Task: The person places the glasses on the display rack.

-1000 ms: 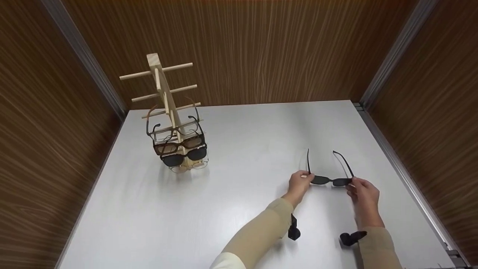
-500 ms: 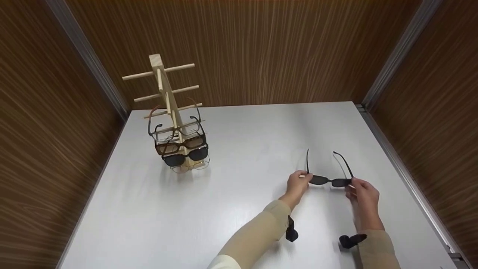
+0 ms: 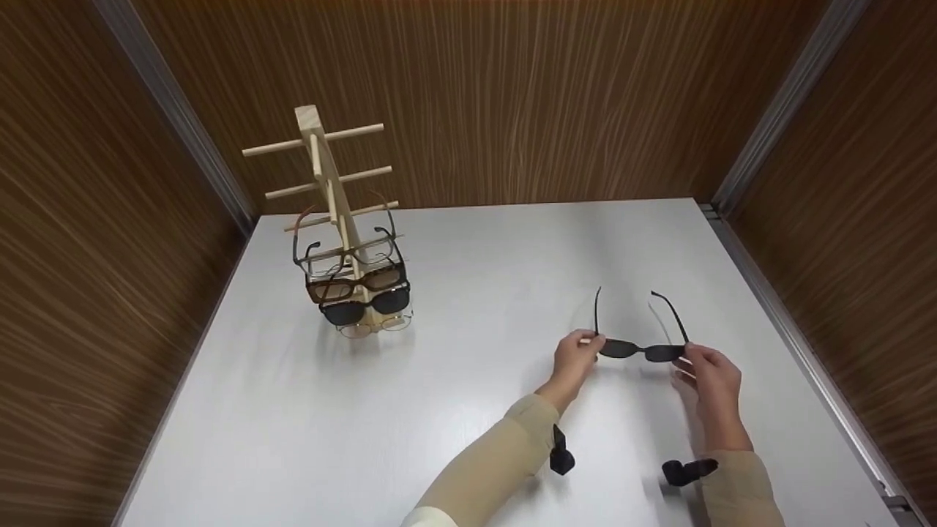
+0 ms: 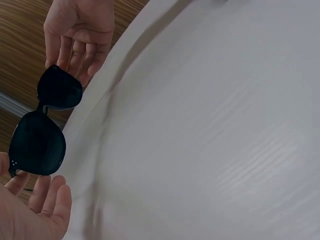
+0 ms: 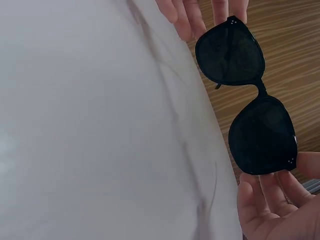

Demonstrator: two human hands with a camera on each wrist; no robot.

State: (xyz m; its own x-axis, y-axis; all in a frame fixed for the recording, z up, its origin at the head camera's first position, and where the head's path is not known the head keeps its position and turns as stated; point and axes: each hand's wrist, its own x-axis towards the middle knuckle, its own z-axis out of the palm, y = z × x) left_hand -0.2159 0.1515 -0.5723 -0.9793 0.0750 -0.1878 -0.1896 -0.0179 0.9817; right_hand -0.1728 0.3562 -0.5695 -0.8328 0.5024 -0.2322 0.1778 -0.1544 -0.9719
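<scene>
Black sunglasses (image 3: 621, 349) with dark lenses are held between both hands over the right part of the white table (image 3: 468, 293). Their temples are unfolded and point away from me. My left hand (image 3: 576, 361) pinches the left outer corner of the frame. At the opposite corner, my right hand (image 3: 715, 380) pinches the frame near the hinge. Both wrist views show the dark lenses (image 4: 37, 142) close up, with thumb and fingers at each end. A wooden glasses stand (image 3: 334, 187) rises at the left, apart from both hands.
Several pairs of glasses hang on the stand's lower pegs, including brown-tinted sunglasses (image 3: 331, 290) and dark sunglasses (image 3: 344, 313). The upper pegs (image 3: 355, 132) are bare. Wood-grain panels (image 3: 512, 102) enclose the table at the back and sides.
Both hands and the sunglasses have shifted slightly left and a little up in the head view. The grip looks the same. The stand moves slightly right in the picture as the head view shifts.
</scene>
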